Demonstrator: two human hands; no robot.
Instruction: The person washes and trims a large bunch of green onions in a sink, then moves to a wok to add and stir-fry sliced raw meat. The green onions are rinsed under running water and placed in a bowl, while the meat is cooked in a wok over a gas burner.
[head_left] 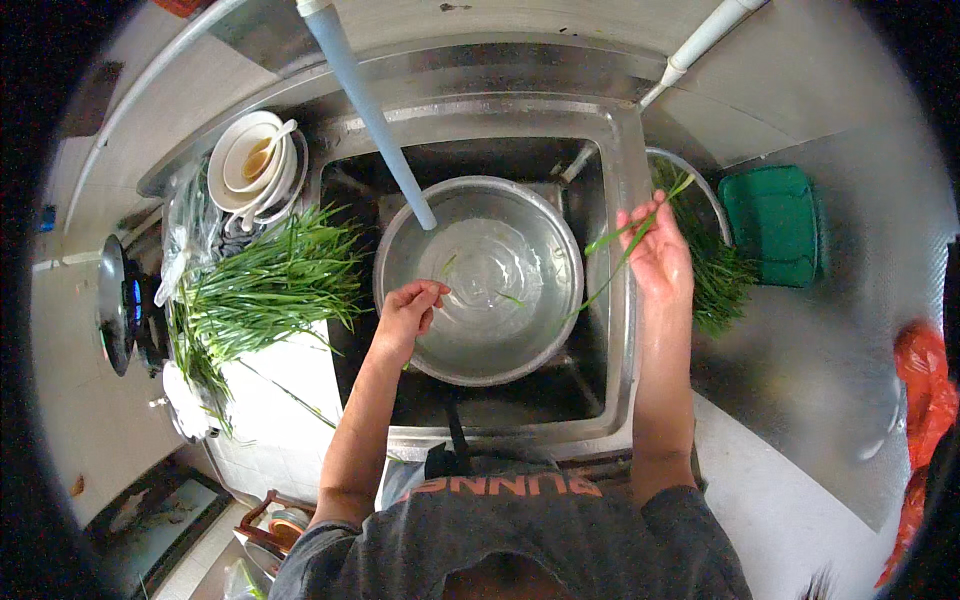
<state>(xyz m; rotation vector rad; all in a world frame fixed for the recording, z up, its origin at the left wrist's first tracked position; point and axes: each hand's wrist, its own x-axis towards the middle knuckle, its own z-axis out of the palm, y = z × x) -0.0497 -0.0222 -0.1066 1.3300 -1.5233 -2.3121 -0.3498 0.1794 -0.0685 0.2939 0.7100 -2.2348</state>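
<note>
Right hand [662, 258]: palm up, fingers loosely curled around a few long green blades [634, 243], over the right edge of the sink [625, 370]. From where I stand, the thumb's pressure cannot be judged. A grip this loose could let wet blades slip between basin and sink wall.

Left hand [408, 310]: fingers bent inward, thumb against forefinger, above the left side of the metal basin [478, 381]. Whether a scrap is pinched there, I cannot tell.

Basin: a green scrap [511, 298] lies in rippled water. Tipping the basin could wash scraps into the drain and clog it. The blue pipe [375, 120] ends over the basin; if it runs unwatched, overflow is possible.

Surroundings: the left heap of greens [275, 285] reaches over the sink edge, so a forearm bump could drag blades in. At far left, a blue flame [137, 300] burns beside a pan [114, 305]; attention fixed on the sink could let it overheat. A plastic bag [188, 225] near the burner could melt if pushed closer
</note>
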